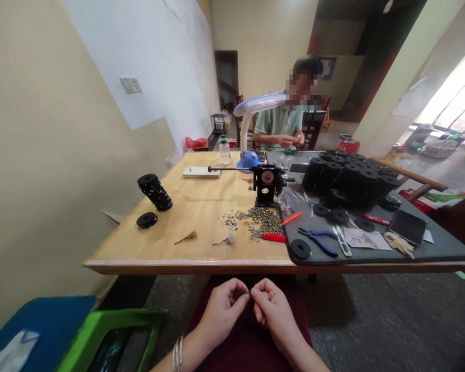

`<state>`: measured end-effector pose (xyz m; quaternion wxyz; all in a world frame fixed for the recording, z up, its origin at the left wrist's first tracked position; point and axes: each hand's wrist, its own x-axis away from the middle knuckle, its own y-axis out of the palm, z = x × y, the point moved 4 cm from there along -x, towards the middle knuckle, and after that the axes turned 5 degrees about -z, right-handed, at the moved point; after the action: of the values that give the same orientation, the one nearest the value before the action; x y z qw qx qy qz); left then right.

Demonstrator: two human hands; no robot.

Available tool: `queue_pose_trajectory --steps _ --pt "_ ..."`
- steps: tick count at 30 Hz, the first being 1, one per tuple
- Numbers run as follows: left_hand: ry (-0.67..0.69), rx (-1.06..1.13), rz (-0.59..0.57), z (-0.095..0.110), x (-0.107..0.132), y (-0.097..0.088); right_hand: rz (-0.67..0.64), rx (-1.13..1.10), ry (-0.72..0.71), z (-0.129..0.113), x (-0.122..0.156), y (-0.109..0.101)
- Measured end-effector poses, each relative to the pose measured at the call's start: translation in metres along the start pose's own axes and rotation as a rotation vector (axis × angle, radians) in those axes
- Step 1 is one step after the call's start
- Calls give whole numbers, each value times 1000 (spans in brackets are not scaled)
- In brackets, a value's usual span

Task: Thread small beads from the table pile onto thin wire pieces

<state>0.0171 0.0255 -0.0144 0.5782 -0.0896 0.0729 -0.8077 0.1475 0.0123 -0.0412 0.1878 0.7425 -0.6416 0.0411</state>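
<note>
My left hand [225,309] and my right hand [270,306] meet fingertip to fingertip over my lap, just below the table's front edge. Each pinches thumb against forefinger. Whatever lies between the fingertips is too small to make out. On the wooden table [201,206] ahead of them lie two little feathery tufts, one orange-brown [191,235] and one whitish [229,239]. Behind these is a spread of small dark and yellowish pieces [265,221], with a red-handled tool [273,237] at its near side. A black winding device [266,181] with a long rod stands farther back.
Black spools stand in a stack [155,192] at left and a large group [344,175] on the grey mat [364,253]. Blue pliers [320,240] and a utility knife [341,241] lie there. Across the table sits a person [281,124] behind a lamp [248,124]. A green stool [85,336] is at lower left.
</note>
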Motion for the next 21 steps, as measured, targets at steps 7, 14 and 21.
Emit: queue_pose_trajectory --steps 7,14,21 --pt "-98 174 -75 -4 2 5 76 17 -80 -6 -2 -8" --pt "-104 135 -95 -6 2 7 76 29 -95 -8 1 -7" --pt "-5 -58 -42 1 1 4 31 82 -125 -5 1 -2"
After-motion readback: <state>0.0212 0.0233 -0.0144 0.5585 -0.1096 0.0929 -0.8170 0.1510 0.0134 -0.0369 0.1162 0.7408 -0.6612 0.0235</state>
